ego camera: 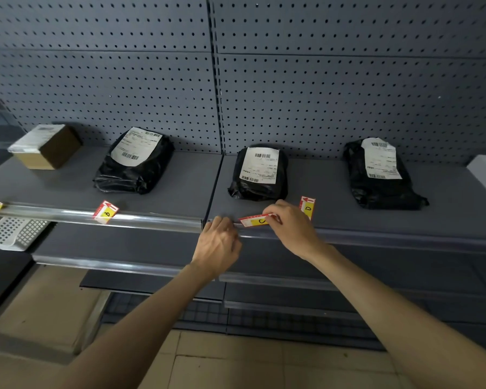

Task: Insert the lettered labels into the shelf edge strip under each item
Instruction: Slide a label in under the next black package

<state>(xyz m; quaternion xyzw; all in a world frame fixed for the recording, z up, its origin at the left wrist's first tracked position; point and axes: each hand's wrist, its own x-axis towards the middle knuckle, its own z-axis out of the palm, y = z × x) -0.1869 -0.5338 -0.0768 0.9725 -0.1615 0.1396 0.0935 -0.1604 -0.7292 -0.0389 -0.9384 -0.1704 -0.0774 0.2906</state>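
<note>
Label C [257, 220] pinched by right hand [291, 228] at strip [152, 221] edge, left hand [218, 242] beside — touching strip.

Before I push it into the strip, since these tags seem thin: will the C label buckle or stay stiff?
The C label looks like thin card, so probably light and bendy. The right hand pinches one end and it stays fairly straight, suggesting some stiffness. Pushed endwise into the shelf edge strip, it may bow.

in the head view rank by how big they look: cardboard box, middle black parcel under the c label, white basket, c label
1. middle black parcel
2. cardboard box and white basket: these look alike in size, and the basket is cut off at the frame edge, so no ranking between them
3. C label, pinched in the right hand
</note>
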